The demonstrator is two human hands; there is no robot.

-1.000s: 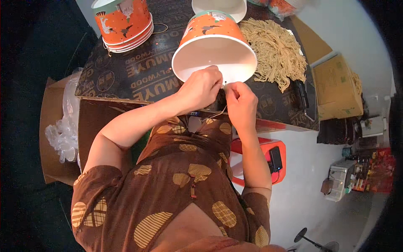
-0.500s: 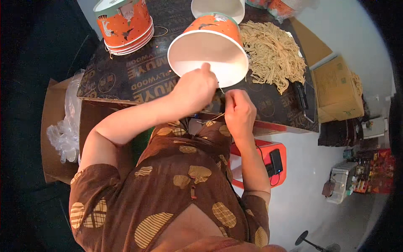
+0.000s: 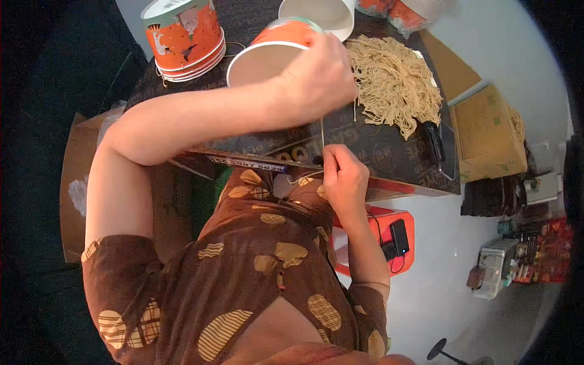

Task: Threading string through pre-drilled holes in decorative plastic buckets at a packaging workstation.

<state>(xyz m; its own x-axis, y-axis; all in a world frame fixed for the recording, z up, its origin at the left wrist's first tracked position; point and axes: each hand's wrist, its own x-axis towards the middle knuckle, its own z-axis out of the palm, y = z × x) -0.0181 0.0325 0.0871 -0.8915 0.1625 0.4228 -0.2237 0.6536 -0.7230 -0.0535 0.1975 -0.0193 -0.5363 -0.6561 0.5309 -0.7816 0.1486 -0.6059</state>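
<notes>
An orange paper bucket (image 3: pixel 289 31) with a white inside and rim lies tipped on the table, its mouth toward me. My left hand (image 3: pixel 322 76) is closed in front of its right side and covers part of the mouth; what its fingers hold is hidden. Below it, near the table's front edge, my right hand (image 3: pixel 345 171) pinches a thin beige cord (image 3: pixel 322 131). That cord runs taut upward from the right fingers until it disappears behind my left wrist. A short cord end hangs by the left hand's right side.
Nested orange buckets (image 3: pixel 187 45) stand at the back left, and a white-lined bucket (image 3: pixel 328 18) lies behind. Right of my hands is a heap of beige cords (image 3: pixel 398 85), with a black-handled tool (image 3: pixel 434 143) beside it. A cardboard box (image 3: pixel 490 134) stands beyond the table's right edge.
My left hand has moved up and right from the bucket's lower rim. The bucket has shifted slightly left. The cord above my right hand is now drawn straight; that hand has barely moved.
</notes>
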